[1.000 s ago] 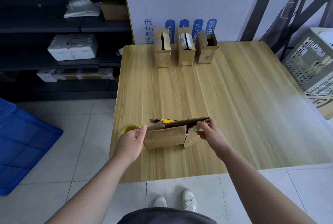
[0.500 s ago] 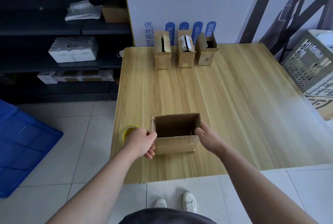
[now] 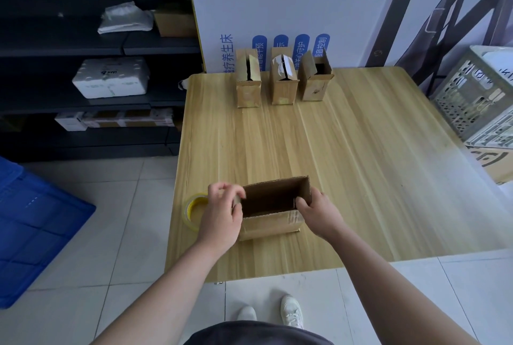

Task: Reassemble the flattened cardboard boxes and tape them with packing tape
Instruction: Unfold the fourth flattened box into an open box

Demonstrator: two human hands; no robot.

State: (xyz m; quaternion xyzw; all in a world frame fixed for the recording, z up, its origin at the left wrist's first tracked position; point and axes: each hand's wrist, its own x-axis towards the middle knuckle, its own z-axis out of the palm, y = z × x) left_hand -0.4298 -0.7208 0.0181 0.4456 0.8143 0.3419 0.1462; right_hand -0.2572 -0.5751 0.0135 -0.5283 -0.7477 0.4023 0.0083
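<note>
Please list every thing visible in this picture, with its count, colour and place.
open box: one, brown, table's near edge.
small boxes: three, brown, upright row at table's far edge.
tape roll: one, clear with yellow core, table's left edge, left of open box.
table: one, light wood, centre.
crate: one, grey, right of table.
bin: one, blue, floor at left.
shelves: one unit, dark, left.
foam box: one, white, on a shelf.
shoes: two, white, floor below.
left grip: one, pinches open box's left end.
right grip: one, holds open box's right wall, thumb inside.

Box (image 3: 273,201) popped open from flat — L hand (image 3: 220,219) fingers now over its left edge.
</note>
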